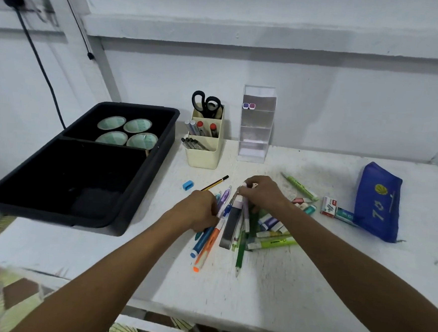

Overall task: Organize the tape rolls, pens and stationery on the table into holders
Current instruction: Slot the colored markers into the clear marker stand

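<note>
Head view: hands [232, 201] among pens [207, 239].

One head-worn wide-angle view, forward and down over the white table [307, 288] (close, wall behind).

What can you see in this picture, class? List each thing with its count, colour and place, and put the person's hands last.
tape rolls: four, pale green, far compartment of the black tray
cream holder: one, behind the pile; holds black scissors, markers and pens
clear acrylic holder: one, right of the cream holder, two small caps on its top tier
pile of pens and highlighters: many, mixed colours, table centre
pencil: one, yellow and black, left of the pile
sharpener: one, blue, by the pencil
pouch: one, blue, far right
left hand: grips pens in the pile
right hand: pinches a pale pen
</note>
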